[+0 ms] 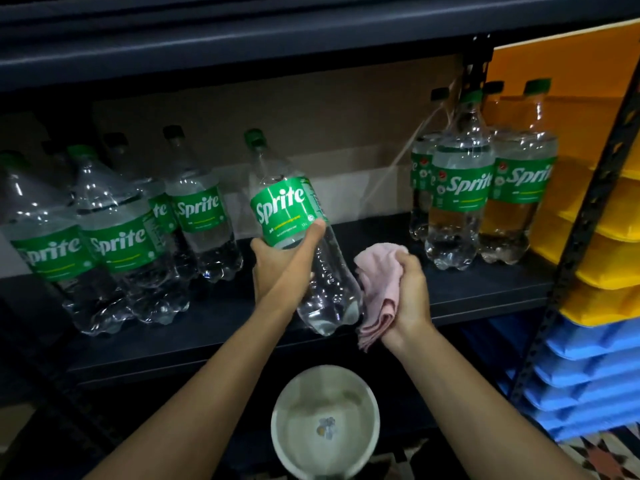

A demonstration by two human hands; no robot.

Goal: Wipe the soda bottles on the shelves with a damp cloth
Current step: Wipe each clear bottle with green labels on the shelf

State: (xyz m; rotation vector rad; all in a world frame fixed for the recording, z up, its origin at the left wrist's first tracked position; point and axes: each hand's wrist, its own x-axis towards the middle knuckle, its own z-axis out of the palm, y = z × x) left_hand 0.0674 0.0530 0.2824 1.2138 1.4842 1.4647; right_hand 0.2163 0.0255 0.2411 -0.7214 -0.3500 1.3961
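On the left of the shelf [214, 327] stands a group of clear soda bottles [114, 244]. They have dark and green caps, and each green label reads "Sprite" in white. The small print under the word is too fine to read.

Toward the middle, the left hand [277, 268] grips the held bottle [294, 216] off the shelf. Its fingers wrap the body at the lower edge of the label and its thumb [317, 232] lies over the label's corner. This label also reads "Sprite". The bottle is tilted, so its long axis runs from the green cap at upper left down to the base at lower right, nearer the person.

Just right of the bottle's lower body is the pink cloth [377, 289], bunched in the right hand [408, 292], whose fingers [405, 261] are clenched round it. Cloth and plastic are side by side and may be touching; I cannot tell which. The bare lower half of the bottle lies to the left of the cloth, so the right hand is the nearer one for the wipe. I judge a stroke along that slanted axis is what the next move needs.

Below the hands sits a pale bowl [325, 420], seemingly holding liquid. Further right, a second group of Sprite bottles [464, 188] stands on the shelf. Stacked yellow and blue trays [606, 265] lie beyond them.
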